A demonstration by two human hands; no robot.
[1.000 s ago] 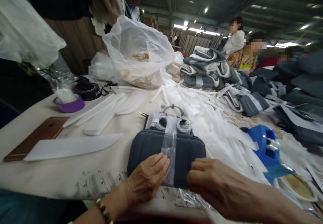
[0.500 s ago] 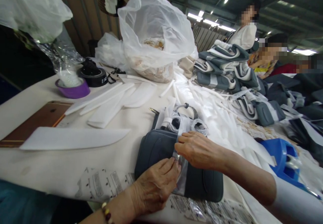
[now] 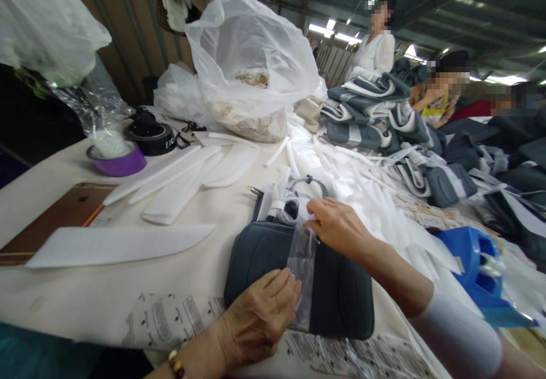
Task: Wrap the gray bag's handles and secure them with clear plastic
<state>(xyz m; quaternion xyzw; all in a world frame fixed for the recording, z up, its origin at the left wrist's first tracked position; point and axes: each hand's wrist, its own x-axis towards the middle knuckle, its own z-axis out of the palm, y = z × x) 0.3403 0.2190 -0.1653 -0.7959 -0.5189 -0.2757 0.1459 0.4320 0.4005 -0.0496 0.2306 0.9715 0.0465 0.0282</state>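
Note:
A dark blue-grey handbag lies on the table in front of me, with a translucent plastic strip running down over its middle. My left hand rests low on the bag, its fingers pressed together at the strip's left edge. A small pale bit shows at those fingertips, too small to name. At the bag's top edge, my right hand has its fingers bent closed on the upper part of the strip. Behind them, a wrapped handle or strap and a gold-coloured clasp stick up from the bag.
White foam pieces lie at the left beside a brown phone-like slab. Purple and black tape rolls stand behind. A large plastic bag, stacked bags and a blue tape dispenser surround the work. Co-workers are beyond.
My right hand has moved up and slightly right along the strip, baring more of it between the hands. My left hand stays low on the bag. The view has shifted a little.

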